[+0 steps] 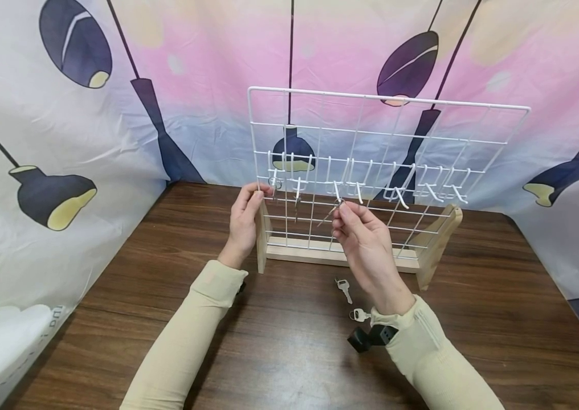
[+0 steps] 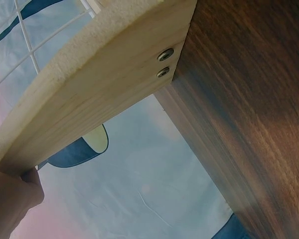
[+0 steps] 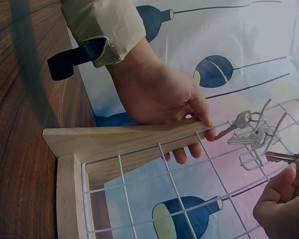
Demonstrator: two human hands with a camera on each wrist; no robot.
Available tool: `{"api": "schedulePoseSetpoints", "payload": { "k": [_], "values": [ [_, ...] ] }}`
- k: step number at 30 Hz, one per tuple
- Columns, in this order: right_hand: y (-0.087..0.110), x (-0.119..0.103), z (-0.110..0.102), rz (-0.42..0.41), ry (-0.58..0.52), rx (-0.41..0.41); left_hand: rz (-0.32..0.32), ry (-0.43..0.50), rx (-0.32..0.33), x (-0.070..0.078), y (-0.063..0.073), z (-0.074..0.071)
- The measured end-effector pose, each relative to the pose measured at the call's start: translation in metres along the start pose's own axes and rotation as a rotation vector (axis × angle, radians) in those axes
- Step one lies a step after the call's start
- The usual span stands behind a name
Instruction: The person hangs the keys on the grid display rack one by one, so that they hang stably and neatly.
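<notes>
A white wire grid rack (image 1: 438, 101) stands in a wooden stand (image 1: 435, 247), with several white hooks (image 1: 400, 198) in a row across it. My left hand (image 1: 243, 225) grips the top of the stand's left side piece (image 2: 89, 94). At the third hook from the left, my right hand (image 1: 368, 245) pinches a key (image 3: 279, 157) by its ring end, the blade pointing left. Two keys (image 3: 239, 122) on rings hang from the two leftmost hooks, beside the left fingers. On the table below the rack lie two loose keys, one silver (image 1: 343, 289) and another (image 1: 360, 315) near my right wrist.
The dark wooden table (image 1: 279, 353) carries everything. A white bulky object with lettering (image 1: 17, 336) sits at the left edge. Behind the rack hangs a cloth (image 1: 217, 68) printed with lamps. Black wrist devices (image 1: 371, 337) are strapped at the cuffs.
</notes>
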State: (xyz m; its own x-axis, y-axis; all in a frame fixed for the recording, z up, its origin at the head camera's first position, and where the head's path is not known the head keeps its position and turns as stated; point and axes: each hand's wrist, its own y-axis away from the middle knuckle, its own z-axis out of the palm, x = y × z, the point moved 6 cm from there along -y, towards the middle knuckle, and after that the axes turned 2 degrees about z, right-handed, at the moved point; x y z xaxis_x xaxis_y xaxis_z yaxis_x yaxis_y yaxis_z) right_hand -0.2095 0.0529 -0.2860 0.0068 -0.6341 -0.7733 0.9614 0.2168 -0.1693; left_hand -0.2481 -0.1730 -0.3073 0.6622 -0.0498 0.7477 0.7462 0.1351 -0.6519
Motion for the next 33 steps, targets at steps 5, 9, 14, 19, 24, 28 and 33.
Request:
{"api": "schedulePoseSetpoints", "payload": {
  "k": [5,9,14,19,24,28,33],
  "values": [
    [-0.001,0.001,-0.001,-0.003,-0.001,0.001,-0.002,0.001,0.008,0.000,0.000,0.000],
    [-0.001,0.001,-0.002,-0.003,-0.003,0.007,-0.006,0.003,0.009,0.000,0.001,0.001],
    [0.000,0.002,-0.004,0.007,-0.006,0.026,-0.003,-0.002,0.009,0.000,0.001,0.001],
    [0.002,0.003,-0.009,0.010,0.022,0.050,0.000,-0.014,0.011,0.000,0.001,0.001],
    [0.004,0.005,-0.017,0.030,0.095,0.063,0.003,-0.014,0.006,0.000,0.001,0.001],
    [0.004,0.008,-0.026,0.082,0.191,0.068,0.001,-0.014,0.011,0.001,0.000,0.001],
    [0.005,0.013,-0.041,0.162,0.342,0.066,-0.007,-0.015,0.008,0.002,0.000,0.001]
  ]
}}
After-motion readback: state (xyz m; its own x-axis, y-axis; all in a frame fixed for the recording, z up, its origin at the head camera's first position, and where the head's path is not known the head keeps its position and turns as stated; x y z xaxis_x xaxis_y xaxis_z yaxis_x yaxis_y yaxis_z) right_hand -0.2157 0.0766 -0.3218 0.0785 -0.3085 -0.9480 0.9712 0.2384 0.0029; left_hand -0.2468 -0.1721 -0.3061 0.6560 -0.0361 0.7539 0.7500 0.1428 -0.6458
